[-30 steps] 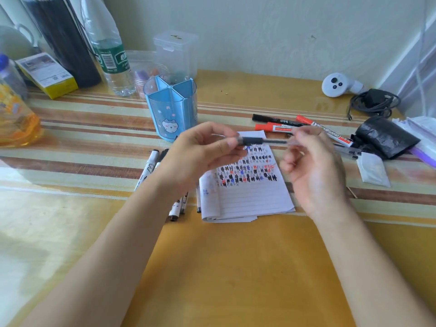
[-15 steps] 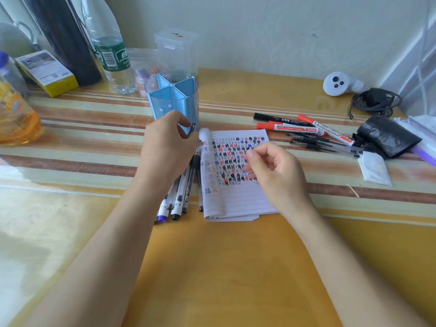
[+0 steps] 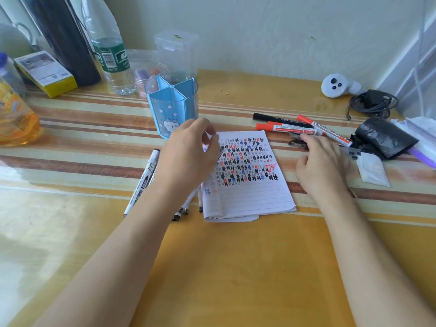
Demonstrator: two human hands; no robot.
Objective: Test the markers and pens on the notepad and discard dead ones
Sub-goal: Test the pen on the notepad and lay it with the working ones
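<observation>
Notepad point(image 3: 254, 199) flat on the table point(image 3: 236, 267); right hand point(image 3: 323, 164) loose-fingered, reaching onto dark pens point(image 3: 296, 143) just right of it; left hand point(image 3: 186, 154) curled at its top-left corner, grasp cannot be told; risk: sweeping fingers scatter pens, mixing tested with untested

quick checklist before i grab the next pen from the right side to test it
1. Is the right hand free: ok, fingers relaxed, holding nothing.
2. Next pen in reach: ok, its fingers are at the dark pens beside the red markers.
3. Blank lines on the notepad: ok, lower part unmarked.
4. Is the left hand free to uncap: cannot tell, fingers curled over the notepad's left edge.
5. The left pile kept apart from the right-side pens: ok.
6. Discard spot: cannot tell.
</observation>
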